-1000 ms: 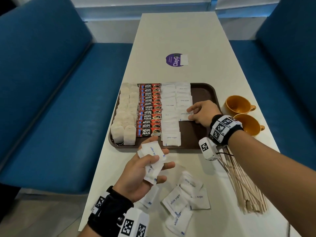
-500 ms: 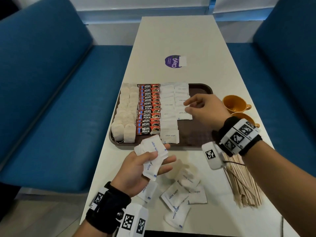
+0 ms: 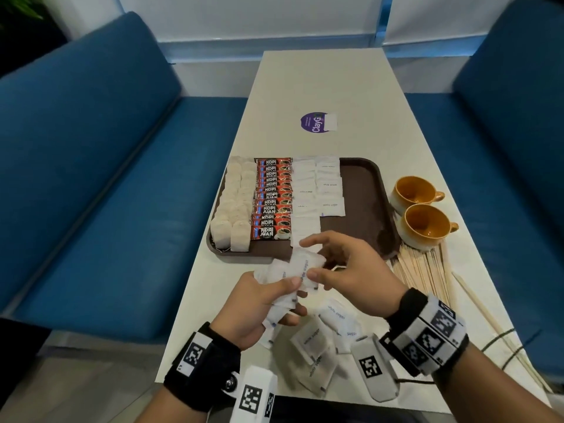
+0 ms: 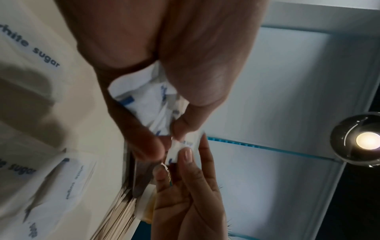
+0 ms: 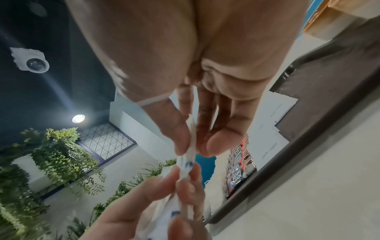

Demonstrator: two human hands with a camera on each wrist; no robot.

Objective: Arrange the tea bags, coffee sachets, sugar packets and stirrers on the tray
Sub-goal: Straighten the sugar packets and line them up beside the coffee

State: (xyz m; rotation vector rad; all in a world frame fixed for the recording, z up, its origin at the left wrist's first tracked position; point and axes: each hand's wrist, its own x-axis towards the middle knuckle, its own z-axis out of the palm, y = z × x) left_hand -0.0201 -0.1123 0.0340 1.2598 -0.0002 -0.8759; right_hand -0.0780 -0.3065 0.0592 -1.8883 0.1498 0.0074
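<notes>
A brown tray point(image 3: 363, 190) holds rows of tea bags point(image 3: 235, 206), red coffee sachets point(image 3: 273, 199) and white sugar packets point(image 3: 317, 190). Just in front of the tray, my left hand point(image 3: 259, 303) grips a small stack of sugar packets point(image 3: 283, 282). My right hand point(image 3: 345, 270) pinches the top packet point(image 3: 305, 264) of that stack between thumb and fingers; the right wrist view shows the pinch on its edge point(image 5: 190, 138). More loose sugar packets point(image 3: 323, 340) lie on the table near me. Wooden stirrers point(image 3: 424, 270) lie in a pile at the right.
Two orange cups point(image 3: 418, 209) stand right of the tray, beside the stirrers. A purple sticker point(image 3: 316, 122) marks the white table point(image 3: 335, 80) farther back. Blue benches point(image 3: 91, 148) flank the table on both sides.
My right hand left the tray's sugar row and came back toward me to the stack in my left hand, where it now pinches the top packet. The left hand stayed put.
</notes>
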